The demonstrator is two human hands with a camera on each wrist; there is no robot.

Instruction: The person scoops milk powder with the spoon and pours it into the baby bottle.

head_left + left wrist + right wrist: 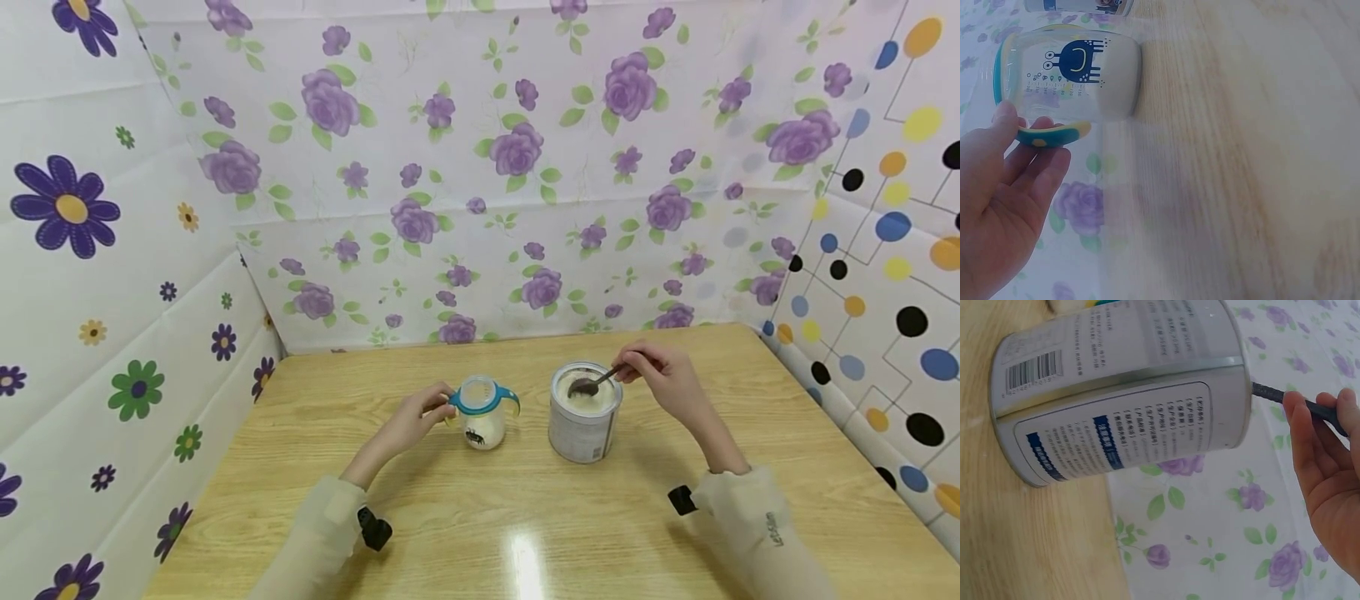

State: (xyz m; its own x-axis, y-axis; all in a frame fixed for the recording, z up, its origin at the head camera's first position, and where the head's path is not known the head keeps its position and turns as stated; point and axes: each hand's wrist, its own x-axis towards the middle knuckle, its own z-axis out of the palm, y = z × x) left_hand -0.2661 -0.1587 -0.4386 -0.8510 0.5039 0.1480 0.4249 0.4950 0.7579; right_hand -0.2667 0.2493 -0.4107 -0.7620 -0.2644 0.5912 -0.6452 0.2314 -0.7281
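The tin [584,413] of white powder is standing open on the wooden table [525,533], and everything else is sitting in relation to it. Just to the left of the tin, close but not touching, the little cup [482,411] with the teal rim and two side handles is standing upright, its mouth open and some white already lying in its bottom. The left hand [411,422] is pinching the cup's far handle [1047,134], on the side away from the tin; the wrist view is showing the thumb on top of the handle and the fingers [1041,175] lying together beneath it (a light hold, probably just keeping the cup from sliding or tipping). Over the tin's right rim, the right hand [663,379] is holding the dark spoon [594,384] by the end of its handle, fingertips pressed together around it, while the bowl is dipping into the powder inside the tin. The long grip is likely keeping the fingers clear of the powder
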